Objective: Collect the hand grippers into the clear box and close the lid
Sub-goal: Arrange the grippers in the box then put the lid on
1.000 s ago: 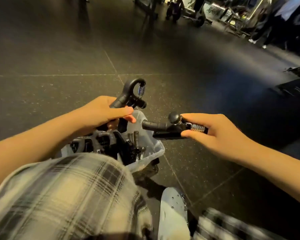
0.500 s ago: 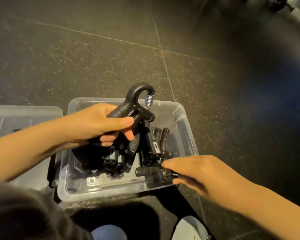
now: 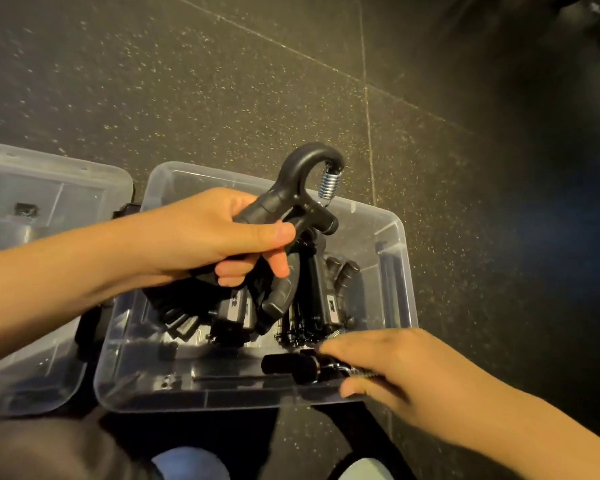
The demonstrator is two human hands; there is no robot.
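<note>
Speckled dark floor [image 3: 222,81] is carrying the clear box [image 3: 394,225], already crowded with hand grippers [image 3: 323,299] (black, steel-sprung). The person's left hand [image 3: 215,237] is clenching one hooked gripper [image 3: 291,168] by its handles above the pile, apparently awaiting room. The right hand [image 3: 395,368] is pinching a second gripper [image 3: 288,363] by its spring end, low inside the near wall. The lid [image 3: 49,188] is lying left, off for loading.

white labels [image 3: 332,304] on boxed hand grippers [image 3: 321,278], print unreadable
</note>
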